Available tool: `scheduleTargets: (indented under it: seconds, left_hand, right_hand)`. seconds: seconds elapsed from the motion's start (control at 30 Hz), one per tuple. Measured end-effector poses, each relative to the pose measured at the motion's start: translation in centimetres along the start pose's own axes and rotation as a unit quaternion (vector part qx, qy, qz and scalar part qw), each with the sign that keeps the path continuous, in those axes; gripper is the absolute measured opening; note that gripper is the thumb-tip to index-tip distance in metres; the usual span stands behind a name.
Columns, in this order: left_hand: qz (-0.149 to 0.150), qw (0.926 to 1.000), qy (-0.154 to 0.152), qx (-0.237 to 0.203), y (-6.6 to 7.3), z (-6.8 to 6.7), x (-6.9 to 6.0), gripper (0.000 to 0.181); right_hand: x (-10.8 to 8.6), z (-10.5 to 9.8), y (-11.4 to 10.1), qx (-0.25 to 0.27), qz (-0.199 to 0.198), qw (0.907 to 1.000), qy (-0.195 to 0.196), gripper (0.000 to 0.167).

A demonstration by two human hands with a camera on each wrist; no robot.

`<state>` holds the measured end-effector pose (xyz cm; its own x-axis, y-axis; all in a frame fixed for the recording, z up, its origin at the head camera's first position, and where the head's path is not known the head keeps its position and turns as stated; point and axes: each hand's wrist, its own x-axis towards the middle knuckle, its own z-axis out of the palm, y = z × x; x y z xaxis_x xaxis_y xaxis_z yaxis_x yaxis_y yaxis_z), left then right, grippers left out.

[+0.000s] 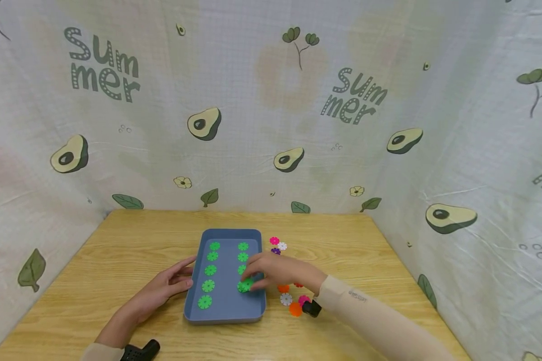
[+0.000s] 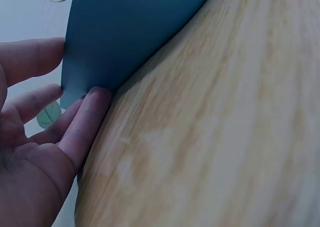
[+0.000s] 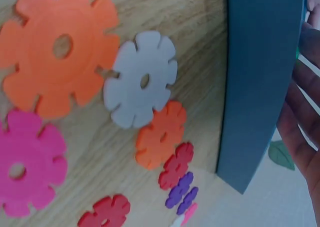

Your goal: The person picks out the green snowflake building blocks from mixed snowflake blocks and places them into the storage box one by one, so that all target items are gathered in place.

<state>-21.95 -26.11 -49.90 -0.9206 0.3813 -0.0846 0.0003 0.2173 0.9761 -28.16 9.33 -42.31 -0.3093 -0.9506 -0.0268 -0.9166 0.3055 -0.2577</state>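
In the head view, a blue-grey tray (image 1: 226,306) lies on the table with green notched discs (image 1: 210,269) in a left and a right column. My left hand (image 1: 164,286) is at the tray's left side. The left wrist view shows its extended fingertips (image 2: 97,94) touching the outer tray wall (image 2: 135,32). Over the right column is my right hand (image 1: 271,271), thumb and fingers pinching a green notched disc (image 1: 244,286) low in the tray. The right wrist view leaves its fingertips mostly behind the tray wall (image 3: 255,87).
Right of the tray lie several loose notched discs, among them orange (image 3: 87,62), grey-white (image 3: 142,79), pink (image 3: 37,162), red (image 3: 176,165) and purple (image 3: 179,190). The right forearm passes over this side. A printed curtain (image 1: 253,100) stands behind the wooden table (image 1: 149,235).
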Motion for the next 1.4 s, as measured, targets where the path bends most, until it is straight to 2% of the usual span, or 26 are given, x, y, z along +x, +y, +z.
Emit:
scheduleTargets:
  seconds: [0.2, 0.47, 0.97, 1.4]
  left_hand:
    - [0.006, 1.0, -0.004, -0.003, 0.1, 0.0, 0.0, 0.072]
    - [0.003, 1.0, -0.001, -0.002, 0.1, 0.1, 0.0, 0.072]
    - [0.015, 0.9999, -0.003, 0.003, 0.1, 0.1, -0.1, 0.072]
    - [0.016, 0.9999, -0.002, 0.003, 0.0, 0.1, -0.1, 0.072]
  right_hand:
    - [0.8, 0.6, -0.4, -0.002, 0.0, 0.9999, -0.013, 0.029]
    - [1.1, 1.6, -0.3, -0.013, -0.033, 0.9993, -0.016, 0.027]
    - [1.1, 2.2, -1.1, -0.011, -0.034, 0.9989, -0.03, 0.026]
    - [1.4, 2.4, -1.1, -0.037, -0.039, 0.9978, -0.04, 0.027]
